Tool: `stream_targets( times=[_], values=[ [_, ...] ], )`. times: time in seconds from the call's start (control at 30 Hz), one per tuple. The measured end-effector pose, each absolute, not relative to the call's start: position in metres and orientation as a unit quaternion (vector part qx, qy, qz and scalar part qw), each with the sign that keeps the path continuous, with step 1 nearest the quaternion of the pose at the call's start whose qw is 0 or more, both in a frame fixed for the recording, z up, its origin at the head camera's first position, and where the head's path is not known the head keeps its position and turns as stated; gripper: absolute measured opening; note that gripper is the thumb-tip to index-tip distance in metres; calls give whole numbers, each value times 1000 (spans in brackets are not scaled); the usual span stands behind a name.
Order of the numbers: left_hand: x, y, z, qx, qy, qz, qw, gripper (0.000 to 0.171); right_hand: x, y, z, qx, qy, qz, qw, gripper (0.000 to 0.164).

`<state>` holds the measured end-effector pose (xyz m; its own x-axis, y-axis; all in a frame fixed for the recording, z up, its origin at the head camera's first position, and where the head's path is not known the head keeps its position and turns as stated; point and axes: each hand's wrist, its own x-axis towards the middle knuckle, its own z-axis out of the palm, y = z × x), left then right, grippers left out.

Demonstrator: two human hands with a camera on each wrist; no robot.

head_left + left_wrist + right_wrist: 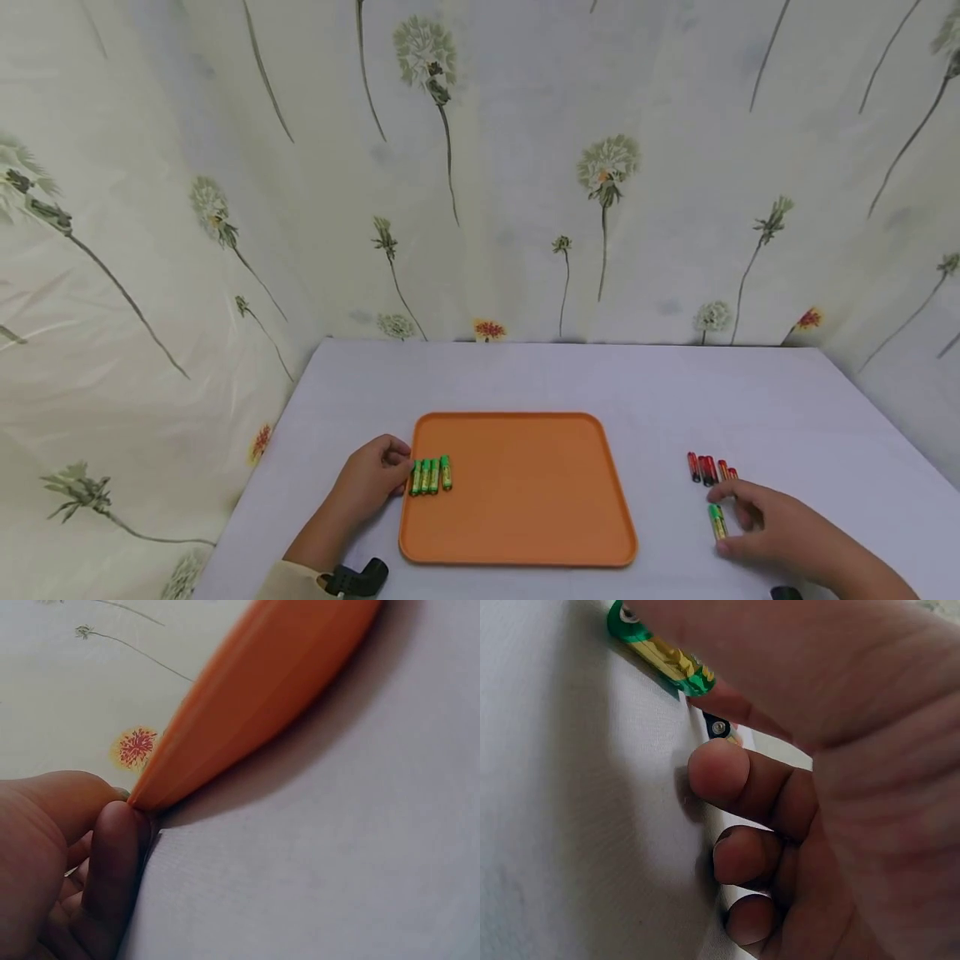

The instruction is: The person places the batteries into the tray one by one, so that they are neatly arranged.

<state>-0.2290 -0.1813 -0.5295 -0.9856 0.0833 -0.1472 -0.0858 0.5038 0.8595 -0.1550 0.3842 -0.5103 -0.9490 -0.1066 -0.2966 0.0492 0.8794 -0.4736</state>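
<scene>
An orange tray (525, 500) lies on the white table. Several green-and-gold batteries (425, 477) stand side by side at its left side. My left hand (372, 473) is at the tray's left edge, and in the left wrist view its fingertips (116, 817) pinch the rim (217, 720). Right of the tray, my right hand (780, 525) holds another green-and-gold battery (717, 523) end to end between thumb and index finger. The right wrist view shows this battery (664, 656) just over the cloth, with the other fingers (720, 771) curled beneath.
Several red-and-black batteries (705, 469) lie in a group just beyond my right hand. A white cloth covers the table (525, 375). Flower-printed curtains (510, 167) hang behind and at both sides. A black strap with a device (356, 577) sits on my left wrist.
</scene>
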Motion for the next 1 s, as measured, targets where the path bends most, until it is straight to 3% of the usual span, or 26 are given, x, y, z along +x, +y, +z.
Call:
stream_targets(
  times=[0.17,0.77,1.0],
  values=[
    [-229,-182,-532,-5,863,497,90,17,-150,387,-514,-50,958,-248,138,54],
    [-230,-182,-532,1,860,504,84,18,-149,385,-508,-68,955,-266,113,48],
    [-231,-182,-532,3,859,505,83,17,-154,376,-496,-34,946,-290,140,51]
  ],
)
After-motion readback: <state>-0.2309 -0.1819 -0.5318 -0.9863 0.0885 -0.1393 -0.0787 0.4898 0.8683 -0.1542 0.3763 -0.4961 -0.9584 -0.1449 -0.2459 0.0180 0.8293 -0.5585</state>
